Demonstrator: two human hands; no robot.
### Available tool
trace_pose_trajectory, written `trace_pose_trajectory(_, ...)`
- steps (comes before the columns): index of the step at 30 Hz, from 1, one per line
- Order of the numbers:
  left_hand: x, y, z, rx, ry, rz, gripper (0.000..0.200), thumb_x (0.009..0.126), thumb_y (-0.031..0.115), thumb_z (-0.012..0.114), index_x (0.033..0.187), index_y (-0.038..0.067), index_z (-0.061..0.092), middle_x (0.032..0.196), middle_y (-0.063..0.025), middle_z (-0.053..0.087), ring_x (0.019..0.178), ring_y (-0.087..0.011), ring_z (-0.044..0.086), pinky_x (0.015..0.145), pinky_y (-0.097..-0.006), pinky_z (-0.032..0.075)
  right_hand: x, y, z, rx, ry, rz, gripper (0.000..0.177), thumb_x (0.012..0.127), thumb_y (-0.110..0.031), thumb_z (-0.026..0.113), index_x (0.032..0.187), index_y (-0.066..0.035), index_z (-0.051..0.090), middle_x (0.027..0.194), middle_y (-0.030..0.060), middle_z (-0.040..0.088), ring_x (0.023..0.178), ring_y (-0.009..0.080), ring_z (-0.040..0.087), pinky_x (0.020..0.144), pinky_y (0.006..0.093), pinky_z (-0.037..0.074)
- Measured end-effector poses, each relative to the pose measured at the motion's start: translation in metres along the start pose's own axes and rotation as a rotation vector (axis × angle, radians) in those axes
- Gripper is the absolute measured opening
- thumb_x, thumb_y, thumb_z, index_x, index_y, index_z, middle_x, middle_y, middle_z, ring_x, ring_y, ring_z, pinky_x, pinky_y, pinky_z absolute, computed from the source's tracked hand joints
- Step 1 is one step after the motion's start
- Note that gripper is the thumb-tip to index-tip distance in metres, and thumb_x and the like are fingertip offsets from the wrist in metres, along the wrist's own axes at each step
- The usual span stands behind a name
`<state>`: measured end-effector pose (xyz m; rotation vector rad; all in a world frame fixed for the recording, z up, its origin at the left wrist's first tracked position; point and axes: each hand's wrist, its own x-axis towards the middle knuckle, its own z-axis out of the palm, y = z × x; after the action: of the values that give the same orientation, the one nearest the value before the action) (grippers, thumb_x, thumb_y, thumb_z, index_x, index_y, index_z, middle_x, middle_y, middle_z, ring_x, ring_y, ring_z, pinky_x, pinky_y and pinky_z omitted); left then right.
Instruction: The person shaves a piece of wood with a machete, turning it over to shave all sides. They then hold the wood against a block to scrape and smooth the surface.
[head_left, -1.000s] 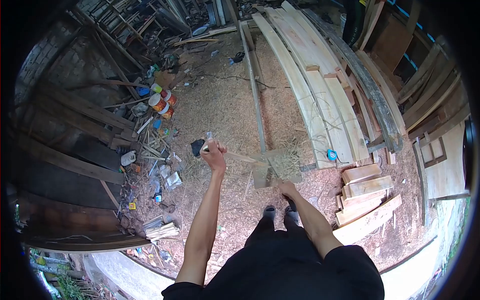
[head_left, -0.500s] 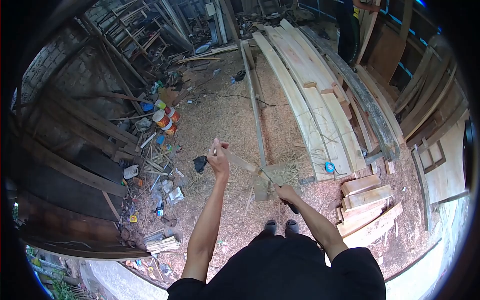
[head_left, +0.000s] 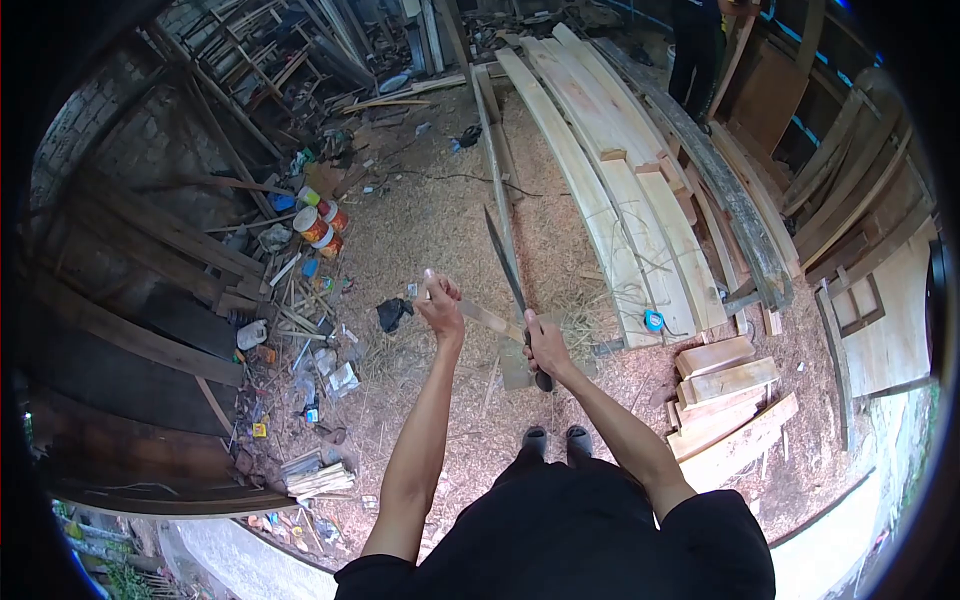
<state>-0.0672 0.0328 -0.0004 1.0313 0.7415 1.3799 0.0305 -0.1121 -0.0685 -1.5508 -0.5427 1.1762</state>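
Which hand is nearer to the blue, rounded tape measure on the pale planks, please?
Right: the right hand, holding a long dark metal knife, is left of the tape measure; the left hand, holding a pale wooden strip, is farther left.

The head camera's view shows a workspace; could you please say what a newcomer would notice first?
Probably the long dark blade in the right hand, near the centre. Next come the long pale planks at upper right, with a blue tape measure by their near ends.
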Motion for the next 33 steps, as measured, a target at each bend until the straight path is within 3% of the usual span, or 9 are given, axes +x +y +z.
trace_pose_trajectory(5,-0.009,0.001,0.004,0.093,0.039,0.066,0.043,0.091,0.036,0.04,0.058,0.011,0.029,0.052,0.0014,0.027,0.045,-0.0095,0.029,0.044,-0.0262,0.026,0.024,0.067,-0.002,-0.364,-0.069,0.125,0.062,0.086,-0.055,0.035,0.063,0.001,0.049,0.05,0.0097,0.05,0.037,0.0183,0.05,0.035,0.0308,0.04)
trace_pose_trajectory(11,-0.004,-0.001,-0.007,0.117,-0.001,0.097,0.045,0.091,0.038,0.04,0.058,0.01,0.029,0.05,0.0009,0.028,0.044,-0.0094,0.029,0.043,-0.0263,0.027,-0.008,0.003,0.012,-0.35,-0.078,0.136,0.065,0.087,-0.055,0.032,0.053,-0.001,0.047,0.045,0.0085,0.046,0.035,0.0193,0.047,0.035,0.0333,0.038)
trace_pose_trajectory(13,-0.006,-0.002,-0.003,0.129,-0.008,0.095,0.045,0.091,0.039,0.04,0.058,0.01,0.029,0.05,0.0008,0.029,0.044,-0.0095,0.029,0.043,-0.0262,0.027,0.004,0.02,0.023,-0.414,0.116,-0.425,0.065,0.087,-0.055,0.033,0.052,-0.001,0.046,0.045,0.0091,0.046,0.035,0.0195,0.048,0.035,0.0337,0.038)
trace_pose_trajectory(14,-0.006,-0.002,-0.002,0.145,-0.018,0.1,0.046,0.091,0.039,0.04,0.057,0.01,0.029,0.049,0.0008,0.029,0.044,-0.0095,0.03,0.043,-0.0262,0.027,0.009,0.031,0.026,-0.413,0.113,-0.421,0.065,0.087,-0.055,0.033,0.052,-0.001,0.046,0.045,0.0091,0.046,0.035,0.0195,0.048,0.035,0.0337,0.038)
trace_pose_trajectory(17,-0.008,-0.006,0.0,0.228,0.01,0.135,0.046,0.091,0.04,0.039,0.058,0.01,0.029,0.049,0.0007,0.029,0.044,-0.0095,0.03,0.043,-0.0259,0.027,0.014,0.052,0.025,-0.464,0.238,-0.403,0.064,0.087,-0.053,0.034,0.053,0.0,0.047,0.045,0.0093,0.046,0.035,0.0198,0.048,0.036,0.0341,0.039)
trace_pose_trajectory(19,-0.009,0.0,-0.001,0.194,0.0,0.12,0.046,0.091,0.041,0.04,0.058,0.01,0.03,0.049,0.0007,0.029,0.044,-0.0094,0.03,0.043,-0.0258,0.027,0.015,0.036,0.01,-0.262,-0.032,0.194,0.065,0.087,-0.053,0.034,0.055,0.002,0.048,0.045,0.0098,0.046,0.035,0.0205,0.048,0.036,0.0347,0.039)
trace_pose_trajectory(24,-0.007,0.0,-0.003,0.139,-0.014,0.115,0.045,0.09,0.04,0.042,0.06,0.01,0.03,0.049,0.001,0.029,0.044,-0.0087,0.03,0.043,-0.0252,0.027,0.011,0.009,0.008,-0.407,-0.043,0.14,0.063,0.087,-0.052,0.035,0.067,0.004,0.055,0.049,0.011,0.05,0.039,0.0222,0.053,0.035,0.0357,0.042)
trace_pose_trajectory(26,-0.007,0.002,-0.002,0.11,0.001,0.088,0.044,0.091,0.04,0.042,0.06,0.01,0.03,0.049,0.0013,0.029,0.044,-0.0084,0.03,0.043,-0.0247,0.026,0.003,0.007,0.014,-0.328,0.058,-0.215,0.064,0.086,-0.052,0.036,0.065,0.005,0.054,0.05,0.0135,0.05,0.042,0.0238,0.054,0.04,0.0362,0.044)
trace_pose_trajectory(33,-0.004,-0.002,-0.008,0.141,0.036,0.111,0.043,0.092,0.038,0.04,0.059,0.011,0.029,0.049,0.0016,0.028,0.043,-0.0083,0.028,0.043,-0.0249,0.025,0.012,0.032,0.0,-0.438,-0.046,0.148,0.063,0.087,-0.05,0.036,0.057,0.003,0.051,0.046,0.0122,0.048,0.041,0.0224,0.053,0.039,0.0359,0.04)
